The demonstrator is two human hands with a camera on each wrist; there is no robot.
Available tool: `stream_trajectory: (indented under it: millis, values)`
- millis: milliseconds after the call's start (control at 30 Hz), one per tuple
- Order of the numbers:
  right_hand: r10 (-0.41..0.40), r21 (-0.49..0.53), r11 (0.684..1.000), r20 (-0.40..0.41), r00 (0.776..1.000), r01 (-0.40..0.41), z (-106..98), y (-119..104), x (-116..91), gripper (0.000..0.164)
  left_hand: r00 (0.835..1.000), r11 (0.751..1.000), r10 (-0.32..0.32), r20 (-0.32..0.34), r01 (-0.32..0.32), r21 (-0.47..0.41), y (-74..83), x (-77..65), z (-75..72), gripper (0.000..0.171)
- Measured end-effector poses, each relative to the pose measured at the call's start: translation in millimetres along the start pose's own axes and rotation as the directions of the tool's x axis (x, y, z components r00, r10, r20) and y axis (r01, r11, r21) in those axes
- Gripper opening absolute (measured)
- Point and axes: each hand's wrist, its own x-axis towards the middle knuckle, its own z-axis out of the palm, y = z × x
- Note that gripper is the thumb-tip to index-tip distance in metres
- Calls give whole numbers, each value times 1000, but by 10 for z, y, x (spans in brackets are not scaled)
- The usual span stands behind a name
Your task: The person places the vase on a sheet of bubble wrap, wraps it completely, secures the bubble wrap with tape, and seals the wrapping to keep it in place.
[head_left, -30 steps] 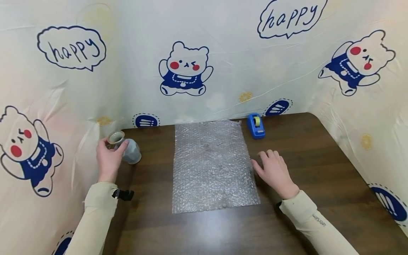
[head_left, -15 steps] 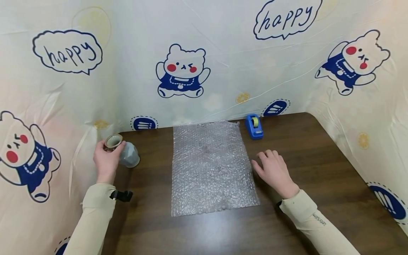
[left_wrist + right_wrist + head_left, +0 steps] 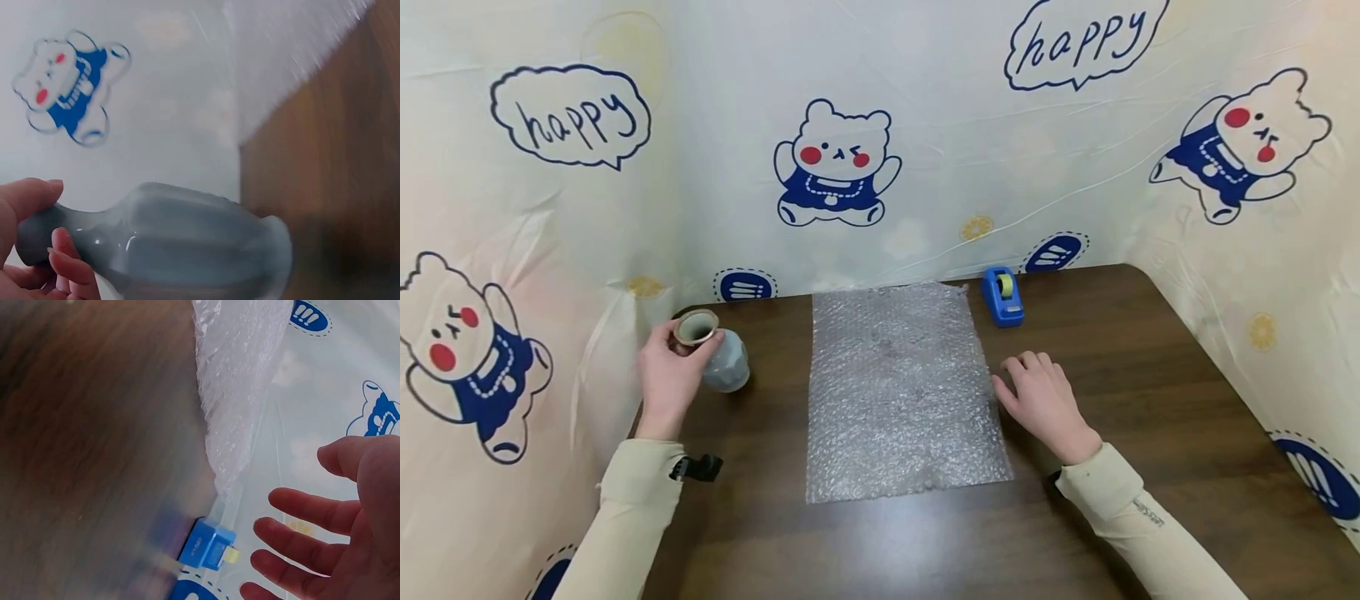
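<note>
A grey-blue ceramic vase [image 3: 728, 362] is at the table's left, its wide mouth towards the head camera. My left hand [image 3: 672, 375] grips it by the narrow neck, thumb on one side and fingers curled round the other. In the left wrist view the vase [image 3: 194, 240] shows its faceted body and flared foot. A sheet of bubble wrap [image 3: 902, 392] lies flat in the middle of the table. Just off its right edge, my right hand [image 3: 1037, 400] holds nothing, fingers loosely bent and spread in the right wrist view.
A blue tape dispenser [image 3: 1003, 297] with yellow tape stands behind the right hand, near the back edge. The brown wooden table [image 3: 1157, 400] is enclosed at the back and sides by a printed curtain [image 3: 925, 125].
My left hand has carried the vase a little to the right, towards the bubble wrap. The right hand has stayed almost still.
</note>
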Motion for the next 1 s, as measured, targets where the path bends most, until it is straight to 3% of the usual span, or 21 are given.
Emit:
stream_trajectory:
  millis: [300,533,633,800,1000]
  values:
    - [-16,19,1000,48,999,15,-10,-96,64,33,992,991,85,97,-74,-107,357,-238,101,52]
    - [-73,75,995,68,995,68,-40,-245,146,31,969,976,149,200,-111,-189,603,-469,215,50]
    - [-129,103,987,81,988,121,-57,-338,192,29,945,964,185,270,-121,-236,717,-565,261,49]
    - [-238,141,964,90,967,225,-84,-512,258,29,885,952,250,392,-151,-266,887,-716,369,49]
    - [-313,175,940,109,944,291,-88,-667,296,33,826,931,313,469,-170,-322,1052,-864,558,48]
